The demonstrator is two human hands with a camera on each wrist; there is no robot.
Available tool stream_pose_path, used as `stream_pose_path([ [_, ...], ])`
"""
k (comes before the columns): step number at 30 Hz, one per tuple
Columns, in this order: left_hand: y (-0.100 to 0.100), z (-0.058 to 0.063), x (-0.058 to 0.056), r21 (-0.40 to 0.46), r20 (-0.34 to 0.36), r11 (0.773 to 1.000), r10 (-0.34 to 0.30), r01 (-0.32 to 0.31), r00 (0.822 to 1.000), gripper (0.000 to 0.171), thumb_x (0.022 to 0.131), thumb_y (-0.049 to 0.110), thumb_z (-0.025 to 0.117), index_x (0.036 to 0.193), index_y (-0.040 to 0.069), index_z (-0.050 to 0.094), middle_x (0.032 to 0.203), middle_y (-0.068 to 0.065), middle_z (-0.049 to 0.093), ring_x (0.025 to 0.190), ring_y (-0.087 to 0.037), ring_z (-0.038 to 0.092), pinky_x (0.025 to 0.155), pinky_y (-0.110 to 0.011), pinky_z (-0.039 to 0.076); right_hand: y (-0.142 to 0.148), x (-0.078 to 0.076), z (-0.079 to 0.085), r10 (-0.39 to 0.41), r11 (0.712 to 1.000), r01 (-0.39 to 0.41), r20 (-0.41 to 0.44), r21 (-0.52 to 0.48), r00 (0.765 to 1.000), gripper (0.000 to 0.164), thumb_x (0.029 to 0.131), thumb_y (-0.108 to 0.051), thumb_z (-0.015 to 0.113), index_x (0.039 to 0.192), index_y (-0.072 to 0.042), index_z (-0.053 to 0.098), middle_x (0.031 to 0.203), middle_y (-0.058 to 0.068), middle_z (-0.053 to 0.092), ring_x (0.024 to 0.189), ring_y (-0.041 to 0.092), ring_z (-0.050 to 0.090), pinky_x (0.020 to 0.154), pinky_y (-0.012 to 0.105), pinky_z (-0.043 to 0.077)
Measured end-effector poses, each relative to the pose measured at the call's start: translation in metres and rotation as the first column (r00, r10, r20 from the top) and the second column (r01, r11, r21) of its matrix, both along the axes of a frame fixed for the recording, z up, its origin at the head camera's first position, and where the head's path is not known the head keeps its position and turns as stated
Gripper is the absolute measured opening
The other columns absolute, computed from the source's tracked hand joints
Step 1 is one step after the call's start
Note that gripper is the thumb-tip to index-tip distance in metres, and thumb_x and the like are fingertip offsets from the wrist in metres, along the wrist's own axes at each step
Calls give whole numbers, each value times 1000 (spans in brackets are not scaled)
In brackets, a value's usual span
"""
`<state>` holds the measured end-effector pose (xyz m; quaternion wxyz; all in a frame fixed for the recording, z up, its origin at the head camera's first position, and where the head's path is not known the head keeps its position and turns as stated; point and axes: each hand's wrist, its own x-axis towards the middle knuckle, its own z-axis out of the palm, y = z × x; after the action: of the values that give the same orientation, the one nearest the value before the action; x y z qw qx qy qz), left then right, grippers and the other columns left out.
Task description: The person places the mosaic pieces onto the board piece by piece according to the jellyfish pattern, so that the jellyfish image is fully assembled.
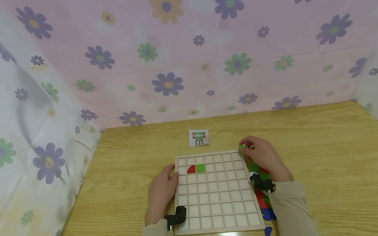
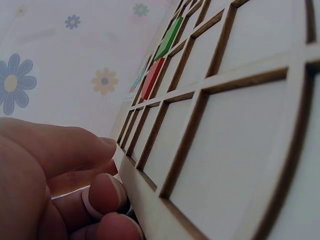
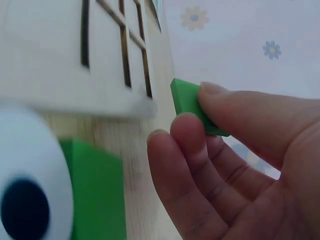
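Note:
A pale wooden grid board lies on the table between the hands. At its left edge, my left hand holds the rim, thumb and curled fingertips close against the side in the left wrist view. My right hand pinches a green square tile between thumb and fingers, just past the board's far right corner. Two pieces sit in neighbouring cells near the far left: a red quarter-circle tile and a green square tile.
Loose red, green and blue pieces lie along the board's right side, partly under the right forearm. A blue piece rests near the front right corner. Beyond the board is a small pattern card. Flowered cloth hangs behind the table.

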<state>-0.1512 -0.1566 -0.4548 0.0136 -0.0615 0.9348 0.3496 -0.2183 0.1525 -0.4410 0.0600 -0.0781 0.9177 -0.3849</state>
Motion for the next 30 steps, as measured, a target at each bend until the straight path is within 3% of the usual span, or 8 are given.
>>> stream_pose_path([
  [8, 2, -2, 2, 7, -2, 1000, -2, 2, 1000, 37, 89, 29, 52, 123, 16, 54, 57, 4, 48, 45, -13, 42, 42, -28, 34, -18, 4, -5, 58, 998, -57, 18, -21, 998, 24, 89, -23, 55, 111, -15, 59, 94, 2, 59, 75, 15, 56, 64, 31, 44],
  [14, 1, -6, 3, -8, -13, 1000, -8, 8, 1000, 36, 89, 29, 52, 122, 16, 54, 57, 4, 47, 46, -12, 42, 43, -28, 33, -31, 6, -5, 124, 975, -107, 77, -195, 989, 27, 89, -22, 55, 113, -11, 58, 94, 4, 59, 71, 19, 60, 63, 32, 49],
  [18, -1, -7, 2, -11, -17, 1000, -9, 9, 1000, 36, 89, 30, 52, 123, 17, 54, 58, 5, 48, 47, -12, 42, 44, -28, 34, -39, 7, -1, 156, 959, -125, 103, -254, 982, 26, 89, -21, 55, 113, -10, 58, 91, 7, 60, 71, 22, 59, 62, 33, 49],
  [24, -1, -5, 1, -11, -30, 1000, -4, 4, 1000, 36, 89, 29, 52, 122, 16, 55, 58, 5, 48, 47, -12, 43, 43, -28, 34, -51, 6, -2, 185, 960, -152, 124, -233, 975, 23, 89, -18, 55, 111, -12, 60, 87, 7, 61, 69, 21, 59, 62, 33, 49],
  [30, -2, -3, 0, -10, -57, 1000, 6, -7, 998, 35, 88, 26, 52, 122, 16, 55, 59, 6, 49, 46, -11, 43, 42, -28, 34, -62, 4, -3, 182, 976, -165, 117, -146, 976, 20, 88, -15, 56, 107, -13, 62, 88, 3, 59, 69, 13, 59, 63, 28, 48],
])
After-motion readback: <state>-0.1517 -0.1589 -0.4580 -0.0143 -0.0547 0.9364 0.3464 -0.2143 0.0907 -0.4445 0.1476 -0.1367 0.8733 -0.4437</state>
